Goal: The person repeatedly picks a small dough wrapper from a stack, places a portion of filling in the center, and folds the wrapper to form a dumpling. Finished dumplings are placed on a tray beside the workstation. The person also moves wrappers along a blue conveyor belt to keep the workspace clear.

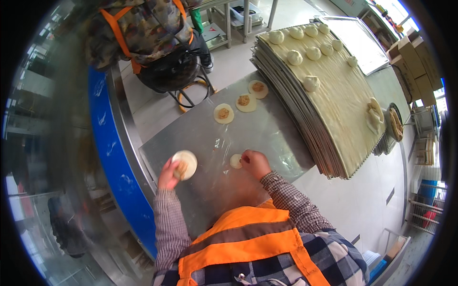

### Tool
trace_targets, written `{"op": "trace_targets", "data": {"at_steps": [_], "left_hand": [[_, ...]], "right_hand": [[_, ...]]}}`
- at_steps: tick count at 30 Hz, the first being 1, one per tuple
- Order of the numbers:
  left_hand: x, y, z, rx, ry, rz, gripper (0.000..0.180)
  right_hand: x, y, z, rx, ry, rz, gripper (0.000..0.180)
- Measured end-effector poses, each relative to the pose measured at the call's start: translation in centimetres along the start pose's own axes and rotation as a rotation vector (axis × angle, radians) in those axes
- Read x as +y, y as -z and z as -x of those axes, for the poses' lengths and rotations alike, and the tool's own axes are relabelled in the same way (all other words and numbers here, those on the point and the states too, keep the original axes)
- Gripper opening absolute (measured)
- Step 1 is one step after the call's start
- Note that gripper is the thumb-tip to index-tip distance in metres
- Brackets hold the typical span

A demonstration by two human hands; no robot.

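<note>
Round, pale dough wrapper (191, 161) with a smear of brown filling (181, 170) sits in the left hand (168, 176), raised over the left part of the shiny grey metal table (188, 139). I see that hand closed around the wrapper's left edge, its thumb side close to the filling; what the fingers do underneath is hidden from me. I judge the wrapper light and limp, likely to sag wherever it has no support, and a little tacky rather than slippery. It would stretch or tear under a hard pinch, so I would cradle it from below on a spread palm and finger only the bare rim, keeping pressure off the filling, which looks moist and loose.

The right hand (256, 164) is curled narrow, its fingertips at the right edge of a smaller, plain cream dough disc (234, 161) on the metal; I cannot tell whether they grip it. Thin dough like that may cling to the surface, so I would lift it by one edge, gently. Farther off lie three flat, filled dough rounds (231, 118).
</note>
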State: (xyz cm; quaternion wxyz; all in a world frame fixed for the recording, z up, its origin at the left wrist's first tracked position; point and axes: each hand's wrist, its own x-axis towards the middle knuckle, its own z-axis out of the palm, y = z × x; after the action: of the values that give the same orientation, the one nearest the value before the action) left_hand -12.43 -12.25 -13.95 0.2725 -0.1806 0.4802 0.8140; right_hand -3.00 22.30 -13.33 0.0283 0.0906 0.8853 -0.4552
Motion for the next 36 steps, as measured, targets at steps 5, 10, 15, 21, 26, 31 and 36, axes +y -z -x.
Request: {"op": "trace_targets", "data": {"at_steps": [5, 10, 15, 21, 26, 31, 36], "left_hand": [[0.7, -7.8, -12.7, -0.001, -0.076, -0.704, 0.029], [-4.5, -11.7, -8.6, 0.199, -0.842, -0.906, 0.019], [-14.2, -14.5, -2.7, -0.076, -0.334, -1.105, 0.031], [-11.1, -15.9, 2.5, -0.048, -0.351, -0.35, 0.034], [-6.9, -17.5, 7.0, 0.118, -0.478, -0.304, 0.035], [-4.2, -15.7, 10.9, 0.104, -0.179, -0.14, 0.038], [-2.8, -14.4, 13.2, 0.084, -0.087, -0.093, 0.049]], "right_hand": [[0.4, 0.6, -0.5, -0.065, -0.095, -0.043, 0.015], [2.0, -0.1, -0.6, -0.082, -0.104, -0.091, 0.017], [3.2, -0.2, -1.0, -0.188, -0.211, -0.369, 0.017], [-1.2, 1.9, 0.0, -0.386, -0.548, -1.126, 0.013], [-8.2, 2.6, 1.3, -0.415, -0.209, -0.791, 0.011], [-12.6, 3.0, 2.1, -0.21, 0.671, -0.013, 0.013], [-15.7, 2.7, 3.0, -0.355, 0.583, -0.105, 0.011]]}}
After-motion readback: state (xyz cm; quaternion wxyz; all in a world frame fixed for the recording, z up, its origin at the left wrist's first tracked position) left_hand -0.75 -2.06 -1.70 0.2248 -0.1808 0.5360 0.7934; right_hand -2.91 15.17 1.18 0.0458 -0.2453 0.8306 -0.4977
